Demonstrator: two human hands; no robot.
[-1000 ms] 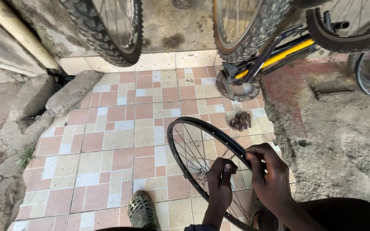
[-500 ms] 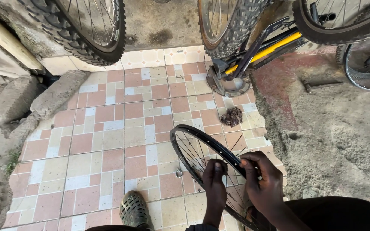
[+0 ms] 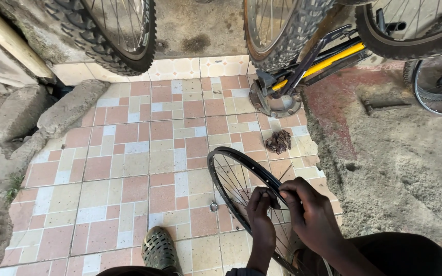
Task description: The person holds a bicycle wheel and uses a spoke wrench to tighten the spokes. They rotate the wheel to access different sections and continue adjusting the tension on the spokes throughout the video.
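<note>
Left hand (image 3: pixel 262 212) and right hand (image 3: pixel 308 212), lower right of frame, both pinched on the spokes of a bare black bicycle rim (image 3: pixel 231 168). Fingertips meet near the rim's middle; whether they hold a small part, can't tell. Rim stands tilted on the tiled floor (image 3: pixel 129 153), lower edge by the knee. Small metal nut (image 3: pixel 213 207) on a tile just left of the rim. Shoe (image 3: pixel 159 250) at bottom centre. Brown rag (image 3: pixel 279 141) above the rim. Knobby tyres (image 3: pixel 108 36) across the top, yellow bike frame (image 3: pixel 333 59) upper right.
</note>
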